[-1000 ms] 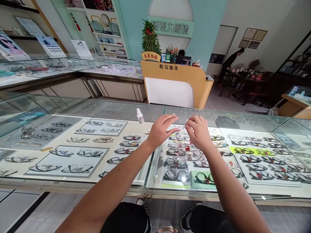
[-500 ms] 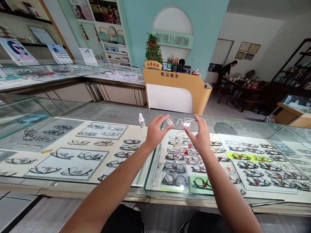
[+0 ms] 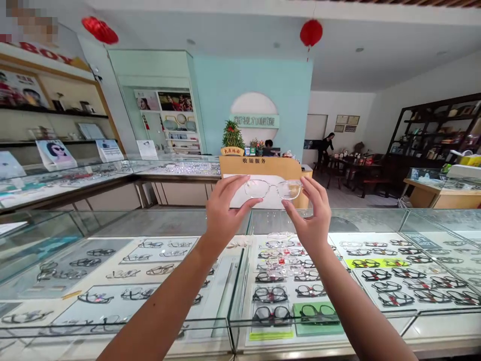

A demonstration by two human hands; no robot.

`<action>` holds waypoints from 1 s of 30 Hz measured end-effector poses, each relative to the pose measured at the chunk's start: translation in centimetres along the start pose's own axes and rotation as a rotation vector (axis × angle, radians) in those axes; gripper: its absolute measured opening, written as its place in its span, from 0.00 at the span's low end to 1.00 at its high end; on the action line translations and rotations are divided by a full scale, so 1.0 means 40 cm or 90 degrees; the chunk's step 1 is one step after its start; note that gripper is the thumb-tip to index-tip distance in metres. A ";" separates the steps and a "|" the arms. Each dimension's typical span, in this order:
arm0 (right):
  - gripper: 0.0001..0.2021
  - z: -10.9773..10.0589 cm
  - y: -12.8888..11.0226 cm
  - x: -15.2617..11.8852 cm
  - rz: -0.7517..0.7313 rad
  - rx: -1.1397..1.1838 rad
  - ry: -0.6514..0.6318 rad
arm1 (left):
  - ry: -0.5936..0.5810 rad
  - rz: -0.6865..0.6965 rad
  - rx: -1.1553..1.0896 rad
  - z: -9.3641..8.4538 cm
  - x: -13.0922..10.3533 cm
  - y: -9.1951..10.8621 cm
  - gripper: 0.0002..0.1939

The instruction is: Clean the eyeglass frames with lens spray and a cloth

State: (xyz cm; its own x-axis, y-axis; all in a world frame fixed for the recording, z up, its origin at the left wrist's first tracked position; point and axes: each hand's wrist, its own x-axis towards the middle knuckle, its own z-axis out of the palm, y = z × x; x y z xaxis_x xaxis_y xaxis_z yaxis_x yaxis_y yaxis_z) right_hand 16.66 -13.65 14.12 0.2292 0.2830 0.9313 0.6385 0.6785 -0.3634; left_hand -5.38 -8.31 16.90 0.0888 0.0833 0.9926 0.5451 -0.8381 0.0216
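The clear eyeglasses (image 3: 273, 185) above the worktop (image 3: 158, 223) look like smooth, glossy plastic. The worktop is smooth, reflective glass; beneath it, dark frames (image 3: 270, 294) look shiny, and beyond it, the blue wall (image 3: 218, 90) looks matt.

Eyeglasses shop. Near glass display case (image 3: 443, 327) bearing rows of spectacle frames (image 3: 262, 295); more eyewear under glass in far-left case (image 3: 167, 194). Far wooden counter (image 3: 283, 165) lettered 收银服务 (cashier service); wall sign (image 3: 254, 122) behind, ending 眼镜 (glasses). Sunglasses poster (image 3: 57, 152) at left.
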 end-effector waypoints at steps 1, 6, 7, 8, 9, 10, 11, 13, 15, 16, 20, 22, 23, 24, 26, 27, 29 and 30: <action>0.29 -0.017 -0.032 0.022 -0.005 0.011 0.013 | 0.016 0.015 0.001 -0.015 0.035 0.023 0.24; 0.31 -0.095 -0.159 0.106 -0.072 0.030 0.061 | 0.080 0.047 0.006 -0.073 0.160 0.125 0.25; 0.30 -0.110 -0.179 0.120 -0.087 0.024 0.069 | 0.092 0.056 -0.003 -0.083 0.178 0.142 0.25; 0.30 -0.123 -0.197 0.133 -0.103 0.018 0.076 | 0.103 0.065 -0.017 -0.092 0.195 0.157 0.26; 0.30 -0.136 -0.215 0.147 -0.122 0.011 0.081 | 0.114 0.074 -0.032 -0.102 0.210 0.171 0.27; 0.31 -0.148 -0.232 0.159 -0.147 0.007 0.087 | 0.125 0.084 -0.046 -0.111 0.225 0.184 0.27; 0.31 -0.159 -0.247 0.171 -0.173 0.005 0.094 | 0.136 0.091 -0.059 -0.121 0.239 0.195 0.28; 0.32 -0.177 -0.275 0.191 -0.220 0.006 0.111 | 0.153 0.102 -0.080 -0.138 0.262 0.215 0.31; 0.33 -0.189 -0.296 0.202 -0.245 0.015 0.124 | 0.167 0.117 -0.102 -0.150 0.276 0.230 0.33; 0.33 -0.192 -0.304 0.205 -0.249 0.019 0.126 | 0.169 0.122 -0.112 -0.154 0.281 0.235 0.34; 0.32 -0.201 -0.315 0.203 -0.249 0.027 0.128 | 0.166 0.120 -0.138 -0.153 0.280 0.245 0.36; 0.32 -0.202 -0.311 0.198 -0.241 0.032 0.127 | 0.165 0.110 -0.144 -0.146 0.274 0.245 0.37; 0.32 -0.202 -0.308 0.196 -0.236 0.036 0.125 | 0.167 0.105 -0.147 -0.141 0.271 0.244 0.38; 0.32 -0.201 -0.304 0.194 -0.232 0.040 0.125 | 0.170 0.099 -0.151 -0.136 0.268 0.243 0.39; 0.31 -0.197 -0.298 0.189 -0.226 0.047 0.127 | 0.177 0.088 -0.155 -0.127 0.261 0.241 0.39; 0.31 -0.195 -0.295 0.187 -0.223 0.051 0.129 | 0.180 0.083 -0.154 -0.123 0.257 0.240 0.38; 0.31 -0.189 -0.289 0.182 -0.213 0.067 0.128 | 0.185 0.075 -0.148 -0.118 0.248 0.242 0.37; 0.31 -0.186 -0.285 0.179 -0.205 0.079 0.126 | 0.189 0.075 -0.145 -0.116 0.243 0.244 0.36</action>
State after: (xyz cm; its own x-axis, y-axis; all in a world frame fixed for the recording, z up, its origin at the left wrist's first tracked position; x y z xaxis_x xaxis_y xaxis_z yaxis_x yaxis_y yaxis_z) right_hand 16.50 -24.38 25.13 0.1772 -0.0858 0.9804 0.6099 0.7914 -0.0410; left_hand -3.07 -18.17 27.33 -0.1238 -0.1533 0.9804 0.3437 -0.9334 -0.1025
